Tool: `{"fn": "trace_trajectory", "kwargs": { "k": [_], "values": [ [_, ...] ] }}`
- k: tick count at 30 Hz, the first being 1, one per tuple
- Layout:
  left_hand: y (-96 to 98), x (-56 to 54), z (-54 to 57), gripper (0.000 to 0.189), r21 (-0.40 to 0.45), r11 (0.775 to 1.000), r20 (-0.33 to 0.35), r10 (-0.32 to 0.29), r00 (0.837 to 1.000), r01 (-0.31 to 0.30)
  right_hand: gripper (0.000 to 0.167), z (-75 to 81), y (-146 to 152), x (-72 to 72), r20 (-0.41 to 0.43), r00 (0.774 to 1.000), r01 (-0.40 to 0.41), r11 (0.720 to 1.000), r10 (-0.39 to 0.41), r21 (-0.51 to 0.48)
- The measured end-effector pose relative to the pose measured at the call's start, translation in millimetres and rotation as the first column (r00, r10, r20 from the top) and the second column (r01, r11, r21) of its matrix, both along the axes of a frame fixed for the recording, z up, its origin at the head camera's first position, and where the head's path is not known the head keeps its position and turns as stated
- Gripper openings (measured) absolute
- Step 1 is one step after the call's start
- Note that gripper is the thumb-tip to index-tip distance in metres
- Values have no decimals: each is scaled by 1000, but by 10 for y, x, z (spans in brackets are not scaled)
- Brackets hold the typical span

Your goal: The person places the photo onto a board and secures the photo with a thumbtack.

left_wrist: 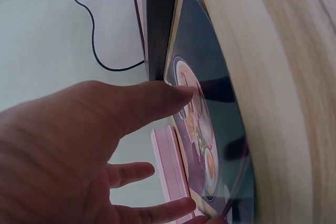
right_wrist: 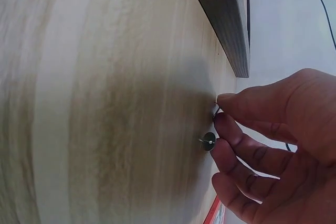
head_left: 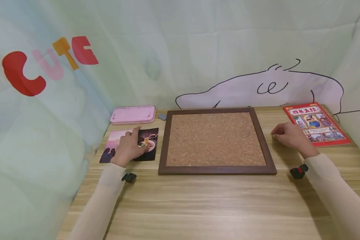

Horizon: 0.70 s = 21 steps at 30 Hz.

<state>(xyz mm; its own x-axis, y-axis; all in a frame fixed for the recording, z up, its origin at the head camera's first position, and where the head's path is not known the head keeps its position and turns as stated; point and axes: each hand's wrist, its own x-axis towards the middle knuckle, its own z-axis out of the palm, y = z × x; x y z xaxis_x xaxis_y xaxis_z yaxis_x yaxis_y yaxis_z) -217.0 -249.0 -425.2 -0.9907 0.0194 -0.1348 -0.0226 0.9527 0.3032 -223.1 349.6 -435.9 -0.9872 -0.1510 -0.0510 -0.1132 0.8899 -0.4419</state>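
Note:
My left hand (head_left: 128, 145) is spread over two photos, its fingers not curled round anything. Its thumb (left_wrist: 173, 98) lies over the dark food photo (head_left: 142, 155), which shows a bowl; whether it touches is hard to tell. Beside it, partly under the hand, is a pink sunset photo (head_left: 110, 140). Between the corkboard and the comic book, my right hand (head_left: 291, 135) pinches a small metal thumbtack (right_wrist: 216, 111) between thumb and forefinger. A second thumbtack (right_wrist: 209, 141), with a round head and its pin pointing outward, sits at the middle fingertip.
A brown-framed corkboard (head_left: 216, 140) lies flat mid-table, between the hands. Behind the photos are a pink case (head_left: 133, 115) and a small grey piece (head_left: 162, 116). A red comic book (head_left: 336, 131) lies at the right. Printed cloth (head_left: 198, 50) hangs behind the wooden table (head_left: 204, 203).

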Motion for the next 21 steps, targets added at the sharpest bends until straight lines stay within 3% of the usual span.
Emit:
{"fn": "trace_trajectory", "kwargs": {
  "k": [21],
  "values": [
    [-16, -28, -33, 98, 44, 999, -28, 22, 999, -21, 18, 10, -11, -6, 56, 998, 23, 1000, -22, -18]
  ]
}}
